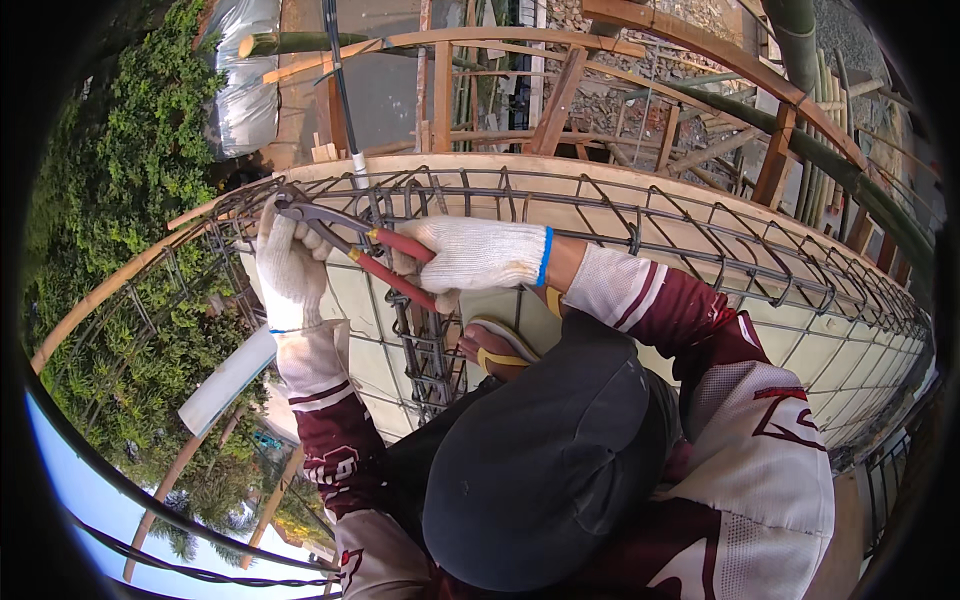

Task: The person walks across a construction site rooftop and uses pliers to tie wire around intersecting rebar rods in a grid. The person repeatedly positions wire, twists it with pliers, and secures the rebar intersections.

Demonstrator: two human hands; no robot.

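Note:
My right hand (478, 252), in a white knitted glove with a blue cuff edge, grips the red handles of a pair of end-cutting pincers (338, 217). The tool's dark metal jaws point left and lie against the bent steel bars at the corner of the rebar cage (245, 200). Close beside the jaws is my left hand (292, 260), also gloved in white. Its fingers are curled in at the bars, and what they hold is too small or hidden to make out. A sandalled foot (497, 348) rests between the bars below my right hand.
A long rebar beam (720, 235) runs right over a steel mesh on pale boards (805, 370). Wooden formwork ribs (555, 100) and bamboo poles (850, 185) lie beyond the cage. Leafy trees (130, 240) stand at left, and dark cables (150, 500) cross the lower left.

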